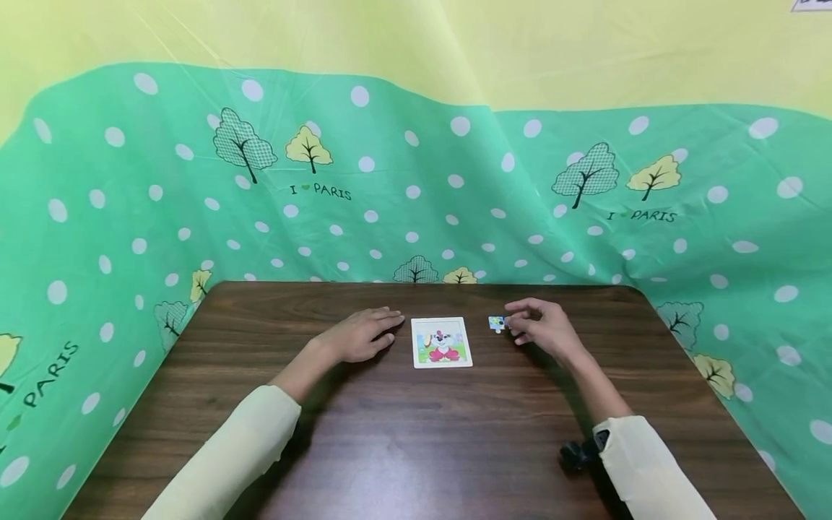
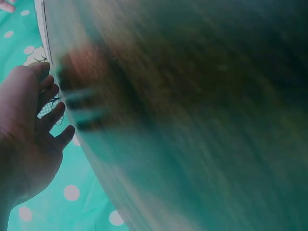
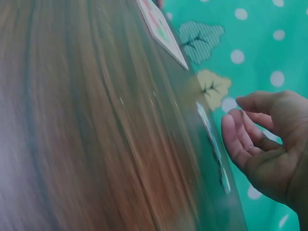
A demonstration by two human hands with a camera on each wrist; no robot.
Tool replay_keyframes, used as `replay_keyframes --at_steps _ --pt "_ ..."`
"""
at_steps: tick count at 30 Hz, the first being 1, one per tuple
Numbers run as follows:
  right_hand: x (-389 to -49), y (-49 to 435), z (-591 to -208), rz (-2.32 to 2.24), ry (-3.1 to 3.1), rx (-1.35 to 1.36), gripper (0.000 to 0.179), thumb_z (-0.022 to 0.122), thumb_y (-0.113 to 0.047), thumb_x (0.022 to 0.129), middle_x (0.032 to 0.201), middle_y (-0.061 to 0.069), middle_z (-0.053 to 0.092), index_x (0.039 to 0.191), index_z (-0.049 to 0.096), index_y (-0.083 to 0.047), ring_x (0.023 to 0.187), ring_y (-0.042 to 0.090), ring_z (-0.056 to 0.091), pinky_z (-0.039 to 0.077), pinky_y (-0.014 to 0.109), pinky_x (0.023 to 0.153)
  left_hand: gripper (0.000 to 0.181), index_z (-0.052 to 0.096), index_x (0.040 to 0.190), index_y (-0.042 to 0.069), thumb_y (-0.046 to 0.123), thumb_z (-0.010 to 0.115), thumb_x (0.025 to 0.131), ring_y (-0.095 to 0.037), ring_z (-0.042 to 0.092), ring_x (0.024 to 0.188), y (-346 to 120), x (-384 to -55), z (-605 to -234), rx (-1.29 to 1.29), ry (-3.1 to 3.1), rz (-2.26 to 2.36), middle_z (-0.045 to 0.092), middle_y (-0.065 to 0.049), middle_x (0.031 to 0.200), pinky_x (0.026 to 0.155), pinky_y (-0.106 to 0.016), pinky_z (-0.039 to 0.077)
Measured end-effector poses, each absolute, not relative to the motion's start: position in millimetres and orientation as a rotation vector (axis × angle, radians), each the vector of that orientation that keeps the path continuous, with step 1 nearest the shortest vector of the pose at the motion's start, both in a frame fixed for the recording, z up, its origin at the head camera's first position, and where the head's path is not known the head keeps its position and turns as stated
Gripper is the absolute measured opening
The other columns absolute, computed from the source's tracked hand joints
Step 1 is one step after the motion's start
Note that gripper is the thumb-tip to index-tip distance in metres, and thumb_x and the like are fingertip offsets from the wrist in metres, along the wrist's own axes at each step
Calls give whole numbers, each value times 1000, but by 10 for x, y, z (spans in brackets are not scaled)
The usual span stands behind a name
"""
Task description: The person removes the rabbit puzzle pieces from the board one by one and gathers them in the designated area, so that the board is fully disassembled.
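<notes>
A white-framed picture puzzle lies flat at the far middle of the table, with a cartoon animal in red on it. To its left my left hand rests palm down, fingers straight and pointing at the frame. On the frame's other side lies a small blue and yellow jigsaw piece. My right hand is over its right side with loosely bent fingers, hiding part of it in the head view. In the right wrist view the jigsaw piece lies flat on the wood, beside the bent fingers.
The dark wooden table has its far edge just beyond the hands. A green and yellow printed curtain hangs behind and along both sides. A black wrist camera sits at the right sleeve.
</notes>
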State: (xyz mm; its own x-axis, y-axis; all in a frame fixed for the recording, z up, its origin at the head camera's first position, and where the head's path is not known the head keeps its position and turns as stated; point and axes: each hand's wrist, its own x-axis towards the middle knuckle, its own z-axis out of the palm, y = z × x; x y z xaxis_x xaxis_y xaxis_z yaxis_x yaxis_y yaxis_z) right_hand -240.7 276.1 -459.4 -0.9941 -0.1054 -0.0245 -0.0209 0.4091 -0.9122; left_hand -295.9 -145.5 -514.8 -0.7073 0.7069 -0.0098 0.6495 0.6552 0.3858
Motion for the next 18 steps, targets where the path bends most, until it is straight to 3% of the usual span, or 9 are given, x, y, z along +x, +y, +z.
replay_keyframes --at_steps 4,12,18 --pt "-2419 2604 -4629 -1664 2527 -147 38 73 -2 106 109 25 78 140 69 13 83 14 75 70 31 72 60 45 175 22 47 41 122 -37 33 173 -1396 -2923 -5038 1132 2689 501 44 -6 182 139 -65 30" --pt "-2451 2323 -4682 -1678 2411 -177 38 75 -3 105 114 31 79 138 69 15 83 17 76 71 32 77 58 43 176 21 39 47 121 -37 29 175 -1287 -2761 -4772 1033 2665 415 41 -5 184 140 -69 24" --pt "-2485 2110 -4711 -1672 2331 -188 37 76 -1 104 115 28 79 137 70 15 88 17 79 71 33 80 56 47 174 25 41 48 121 -40 31 174 -1273 -2807 -4830 1039 2655 454 43 -6 183 138 -74 24"
